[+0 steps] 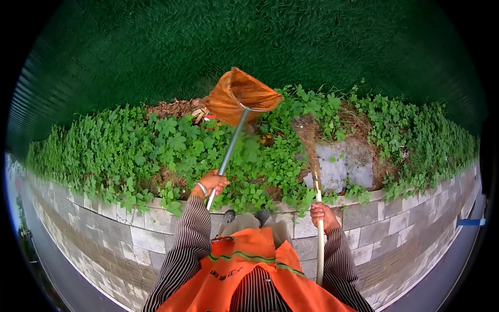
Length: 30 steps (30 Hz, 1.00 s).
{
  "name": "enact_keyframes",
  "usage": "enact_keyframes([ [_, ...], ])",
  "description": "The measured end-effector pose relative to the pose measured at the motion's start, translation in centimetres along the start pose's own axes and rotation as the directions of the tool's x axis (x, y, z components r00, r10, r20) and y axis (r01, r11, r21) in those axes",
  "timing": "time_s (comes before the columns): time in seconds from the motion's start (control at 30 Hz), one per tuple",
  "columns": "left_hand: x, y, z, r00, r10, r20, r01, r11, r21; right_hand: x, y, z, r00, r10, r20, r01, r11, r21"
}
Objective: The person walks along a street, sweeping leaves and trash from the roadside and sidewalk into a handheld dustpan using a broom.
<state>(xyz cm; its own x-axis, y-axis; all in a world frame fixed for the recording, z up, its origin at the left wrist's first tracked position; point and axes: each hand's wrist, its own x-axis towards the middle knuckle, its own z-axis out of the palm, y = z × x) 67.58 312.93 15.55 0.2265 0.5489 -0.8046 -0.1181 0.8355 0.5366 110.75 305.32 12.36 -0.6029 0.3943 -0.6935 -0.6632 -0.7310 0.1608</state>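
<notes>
My left hand (pixel 212 182) is closed around the grey metal pole of a long-handled litter scoop (pixel 224 100). Its orange cloth bag hangs from a metal frame, mouth spread, above the plants at the far side of the bed. In my right hand (pixel 325 217) is the pale handle of a broom (pixel 310 136). The broom's worn brown bristle end points away from me, over the leaves beside a grey slab (pixel 338 165). A bit of red and white litter (pixel 209 118) shows just below the bag.
Leafy green plants (pixel 179 138) fill the bed, with dry brown leaves (pixel 176 108) at its back edge. Behind rises a green grass-like wall (pixel 322 47). Under my feet are a stone kerb and grey paving (pixel 150 236). A road (pixel 65 275) curves past behind me.
</notes>
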Motion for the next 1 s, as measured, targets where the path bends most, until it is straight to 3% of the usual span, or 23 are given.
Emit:
enact_keyframes([
  [0.1, -1.0, -1.1, 1.5, 0.988, -0.011, 0.151, 0.023, 0.997, -0.077, 3.9, 1.3, 2.5, 0.977, 0.207, 0.048, -0.202, 0.975, -0.088],
  [0.2, -1.9, -2.8, 0.2, 0.994, 0.015, 0.109, -0.006, 0.997, -0.082, 4.6, 2.5, 4.0, 0.981, 0.185, 0.052, -0.174, 0.969, -0.177],
  [0.3, -3.3, -3.9, -3.3, 0.997, 0.037, 0.062, -0.022, 0.974, -0.224, 3.2, 1.7, 4.3, 0.992, 0.125, 0.026, -0.115, 0.962, -0.246],
  [0.37, -4.1, -4.7, -5.8, 0.994, 0.094, 0.059, -0.060, 0.902, -0.428, 1.9, 1.7, 4.1, 0.996, 0.083, -0.022, -0.086, 0.957, -0.276],
  [0.43, -5.7, -5.1, -7.0, 0.993, 0.114, 0.007, -0.097, 0.878, -0.469, 1.1, 1.5, 3.4, 0.997, 0.064, -0.046, -0.073, 0.967, -0.244],
  [0.53, -8.6, -6.6, -8.4, 0.974, 0.118, -0.193, -0.180, 0.921, -0.347, 1.3, 2.0, 2.4, 0.989, 0.118, -0.084, -0.136, 0.958, -0.254],
  [0.6, -11.0, -8.5, -9.0, 0.965, 0.142, -0.221, -0.219, 0.901, -0.375, 1.8, 2.9, 2.4, 0.978, 0.151, -0.141, -0.174, 0.970, -0.169],
  [0.67, -12.7, -11.5, -11.2, 0.950, 0.203, -0.238, -0.284, 0.876, -0.389, 2.1, 4.3, 2.3, 0.968, 0.176, -0.181, -0.217, 0.947, -0.237],
  [0.83, -19.3, -16.3, -18.4, 0.819, 0.172, -0.547, -0.309, 0.936, -0.169, 4.1, 9.9, 3.3, 0.921, 0.245, -0.302, -0.349, 0.862, -0.367],
  [0.93, -24.4, -23.2, -20.8, 0.827, 0.149, -0.542, -0.379, 0.860, -0.341, 5.2, 14.3, 3.5, 0.909, 0.280, -0.310, -0.397, 0.808, -0.435],
  [1.0, -27.5, -28.6, -22.1, 0.846, 0.176, -0.503, -0.454, 0.731, -0.509, 5.5, 17.7, 4.0, 0.893, 0.265, -0.362, -0.426, 0.756, -0.497],
])
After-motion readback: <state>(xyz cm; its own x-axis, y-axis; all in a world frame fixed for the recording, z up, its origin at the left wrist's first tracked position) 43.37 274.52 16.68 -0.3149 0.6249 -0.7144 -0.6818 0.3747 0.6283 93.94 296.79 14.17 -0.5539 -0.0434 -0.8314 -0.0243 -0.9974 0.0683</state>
